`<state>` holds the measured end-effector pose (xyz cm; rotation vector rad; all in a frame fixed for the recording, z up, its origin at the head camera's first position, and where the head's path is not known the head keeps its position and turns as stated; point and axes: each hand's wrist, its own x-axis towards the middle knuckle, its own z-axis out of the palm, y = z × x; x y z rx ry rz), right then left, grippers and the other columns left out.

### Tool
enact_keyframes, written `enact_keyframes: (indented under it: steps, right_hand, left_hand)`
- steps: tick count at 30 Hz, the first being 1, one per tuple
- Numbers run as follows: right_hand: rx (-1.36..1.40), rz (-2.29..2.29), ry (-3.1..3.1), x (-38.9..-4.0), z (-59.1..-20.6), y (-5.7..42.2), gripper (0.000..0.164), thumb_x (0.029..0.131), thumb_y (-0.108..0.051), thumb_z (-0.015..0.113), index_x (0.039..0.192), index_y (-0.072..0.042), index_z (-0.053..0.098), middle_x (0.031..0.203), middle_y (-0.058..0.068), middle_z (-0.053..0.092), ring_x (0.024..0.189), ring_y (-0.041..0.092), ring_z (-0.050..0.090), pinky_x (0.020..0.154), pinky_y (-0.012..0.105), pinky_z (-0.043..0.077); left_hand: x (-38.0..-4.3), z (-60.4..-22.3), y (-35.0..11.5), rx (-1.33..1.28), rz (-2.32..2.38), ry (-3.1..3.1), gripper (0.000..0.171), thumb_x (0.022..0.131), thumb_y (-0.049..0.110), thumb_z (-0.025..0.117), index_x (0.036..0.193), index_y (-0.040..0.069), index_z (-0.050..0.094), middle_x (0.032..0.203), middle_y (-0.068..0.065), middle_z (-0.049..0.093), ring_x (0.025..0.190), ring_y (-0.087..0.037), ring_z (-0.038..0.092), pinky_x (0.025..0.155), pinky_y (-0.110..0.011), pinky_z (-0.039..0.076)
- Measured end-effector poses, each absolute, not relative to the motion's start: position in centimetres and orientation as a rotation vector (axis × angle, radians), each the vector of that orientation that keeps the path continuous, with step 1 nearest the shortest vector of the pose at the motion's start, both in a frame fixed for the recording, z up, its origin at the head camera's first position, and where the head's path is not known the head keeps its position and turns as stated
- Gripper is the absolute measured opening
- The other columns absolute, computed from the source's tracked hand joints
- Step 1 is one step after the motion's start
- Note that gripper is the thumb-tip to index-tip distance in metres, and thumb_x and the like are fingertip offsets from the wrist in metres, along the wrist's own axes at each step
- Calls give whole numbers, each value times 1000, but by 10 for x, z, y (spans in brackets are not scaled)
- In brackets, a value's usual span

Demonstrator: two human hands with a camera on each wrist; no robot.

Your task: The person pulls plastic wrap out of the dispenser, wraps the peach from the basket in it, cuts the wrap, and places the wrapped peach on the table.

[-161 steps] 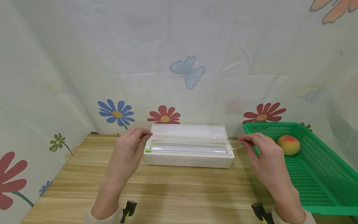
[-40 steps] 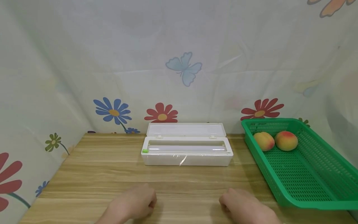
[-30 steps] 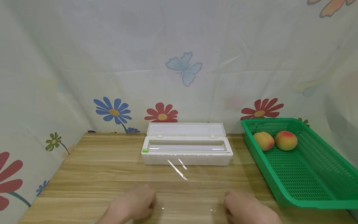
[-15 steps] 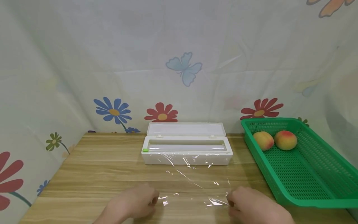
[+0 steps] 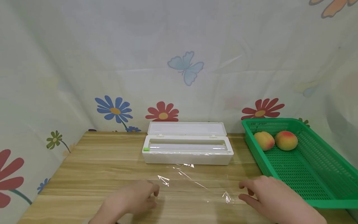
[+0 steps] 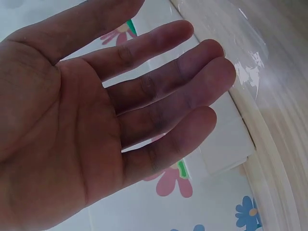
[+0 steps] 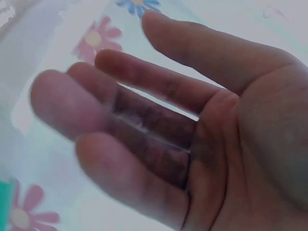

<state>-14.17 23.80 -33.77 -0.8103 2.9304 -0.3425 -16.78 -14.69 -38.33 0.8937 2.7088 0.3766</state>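
Note:
A sheet of clear cling film (image 5: pixel 193 183) runs from the front of a white cling film dispenser (image 5: pixel 187 158) toward the near side of the table, marked by bright glints and creases. My left hand (image 5: pixel 131 197) is beside the film's left side, thumb and fingers apart; its palm and loosely extended fingers (image 6: pixel 183 96) hold nothing in the left wrist view. On the other side, my right hand (image 5: pixel 271 196) is spread with a gap between thumb and fingers. The right wrist view shows its bent, relaxed fingers (image 7: pixel 120 168) around nothing. The dispenser's lid (image 5: pixel 187 128) stands raised, showing the roll (image 5: pixel 187 147) inside.
A green slider (image 5: pixel 146 149) sits at the dispenser's left end. To the right, a green plastic basket (image 5: pixel 330 161) holds two peaches (image 5: pixel 286 140) near its back, close to my right hand. A flower-printed curtain (image 5: pixel 212 93) hangs behind the wooden table (image 5: pixel 103 165).
The film's edge, earlier pinched over the dispenser, has been drawn toward me over the table. Since half a second ago both hands have let go, and the right has shifted right.

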Motion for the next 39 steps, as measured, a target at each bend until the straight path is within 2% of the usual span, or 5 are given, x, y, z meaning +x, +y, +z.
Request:
enact_keyframes:
  steps: [11, 18, 23, 34, 39]
  right_hand:
    - [-1207, -371, 3433, -159, -275, 241, 28, 75, -16, 80, 93, -30, 64, 71, -27, 49, 63, -7, 48, 54, 18, 41]
    - [-910, -369, 3331, -218, -259, 269, 8, 89, -23, 70, 95, -19, 68, 74, -13, 61, 56, -1, 51, 54, 26, 45]
    - [-772, -367, 3216, -263, -262, 300, 19, 94, -23, 63, 102, -6, 66, 83, -2, 65, 63, 8, 55, 62, 34, 47]
    - [-612, -229, 2956, -324, -305, 334, 22, 90, -9, 61, 106, 6, 60, 91, 6, 63, 75, 18, 57, 70, 45, 50]
    - [-514, -218, 2865, -335, -323, 339, 45, 82, -1, 62, 122, 14, 48, 108, 25, 58, 86, 30, 53, 74, 48, 48]
  left_hand:
    - [-167, -385, -152, 871, 369, 2699, 22, 83, 25, 71, 101, 14, 63, 92, 3, 62, 73, -5, 50, 70, -32, 48]
    - [-168, -383, -151, 854, 371, 2697, 22, 85, 26, 70, 104, 14, 64, 94, 4, 63, 73, -5, 50, 69, -31, 48]
    - [-168, -383, -149, 865, 344, 2711, 22, 85, 27, 70, 103, 16, 64, 92, 5, 63, 71, -6, 50, 67, -30, 47]
    - [-169, -385, -147, 877, 351, 2720, 22, 85, 25, 70, 104, 17, 62, 95, 4, 62, 73, -6, 49, 70, -31, 47]
    - [-168, -385, -147, 871, 366, 2726, 22, 85, 25, 70, 104, 19, 61, 93, 6, 61, 71, -6, 49, 69, -30, 46]
